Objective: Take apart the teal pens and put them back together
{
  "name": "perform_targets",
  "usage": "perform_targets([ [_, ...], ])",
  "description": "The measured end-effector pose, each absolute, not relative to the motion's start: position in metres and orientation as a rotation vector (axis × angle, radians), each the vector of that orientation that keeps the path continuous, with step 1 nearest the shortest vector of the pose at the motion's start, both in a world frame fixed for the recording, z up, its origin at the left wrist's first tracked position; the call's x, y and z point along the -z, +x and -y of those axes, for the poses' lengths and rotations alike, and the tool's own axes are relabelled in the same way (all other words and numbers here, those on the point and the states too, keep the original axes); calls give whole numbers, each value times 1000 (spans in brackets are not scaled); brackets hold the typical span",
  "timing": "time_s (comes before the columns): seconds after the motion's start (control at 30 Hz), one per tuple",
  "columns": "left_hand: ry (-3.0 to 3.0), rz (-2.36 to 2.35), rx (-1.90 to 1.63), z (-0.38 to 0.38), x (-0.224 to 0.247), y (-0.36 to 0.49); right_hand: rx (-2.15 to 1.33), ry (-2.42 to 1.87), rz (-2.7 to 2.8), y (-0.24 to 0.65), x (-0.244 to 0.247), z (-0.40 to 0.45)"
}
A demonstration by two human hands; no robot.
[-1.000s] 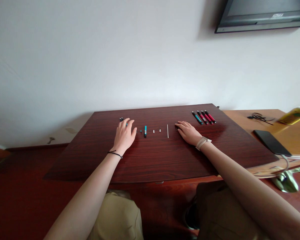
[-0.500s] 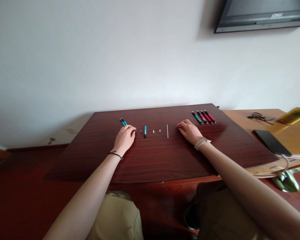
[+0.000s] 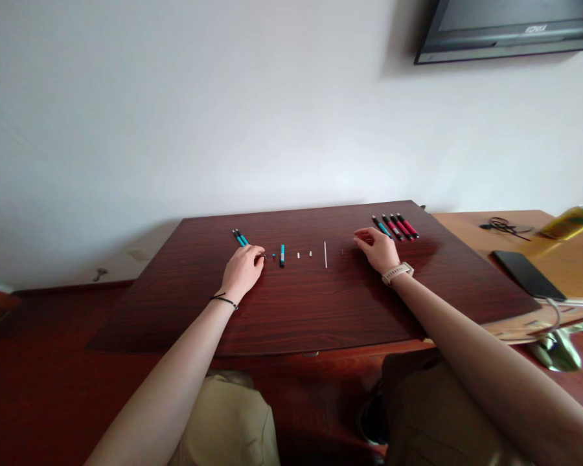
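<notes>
While left fingers (image 3: pixel 257 250) pinch a small dark piece (image 3: pixel 265 255), right fingers (image 3: pixel 369 232) apart, blue-and-black barrel (image 3: pixel 282 255), slim white rod (image 3: pixel 326 255)

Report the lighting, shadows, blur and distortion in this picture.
Head view: soft, uneven light, with a shadow on the wall left of the television; head view: a dull sheen on the tabletop; head view: the yellow can near the right edge looks stretched and smeared; head view: the two white pieces are too tiny for fine detail.
</notes>
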State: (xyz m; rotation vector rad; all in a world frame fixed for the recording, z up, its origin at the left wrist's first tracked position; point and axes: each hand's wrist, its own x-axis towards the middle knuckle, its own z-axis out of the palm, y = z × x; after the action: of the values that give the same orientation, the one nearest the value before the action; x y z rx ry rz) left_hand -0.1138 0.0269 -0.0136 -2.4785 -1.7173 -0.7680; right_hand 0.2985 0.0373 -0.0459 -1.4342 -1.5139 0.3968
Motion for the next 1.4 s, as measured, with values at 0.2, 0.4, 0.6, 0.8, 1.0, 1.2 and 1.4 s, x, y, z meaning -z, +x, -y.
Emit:
perform_targets([
  [0.2,-2518,1666,813,-24,14,-108,-658,-1305,1247,296,50,-44],
  [0.4,-2561,1618,811,-28,16,-111,-642,-1337,1223,295,52,-43],
  [0.6,-2520,1692,1063,-34,20,-117,-649,-1309,1187,293,46,-39],
  [0.8,-2396,1866,1615,-35,11,-111,-822,-1169,1012,272,25,-29],
  [1.0,-2413,1830,2024,-23,-6,-79,-829,-1112,1191,241,-1,-10],
  [1.2,-2703,1634,2233,-4,-12,-30,-1004,-915,1390,205,-5,10],
  [1.4,-2911,1480,2152,6,-6,-9,-897,-923,1511,191,-2,17],
])
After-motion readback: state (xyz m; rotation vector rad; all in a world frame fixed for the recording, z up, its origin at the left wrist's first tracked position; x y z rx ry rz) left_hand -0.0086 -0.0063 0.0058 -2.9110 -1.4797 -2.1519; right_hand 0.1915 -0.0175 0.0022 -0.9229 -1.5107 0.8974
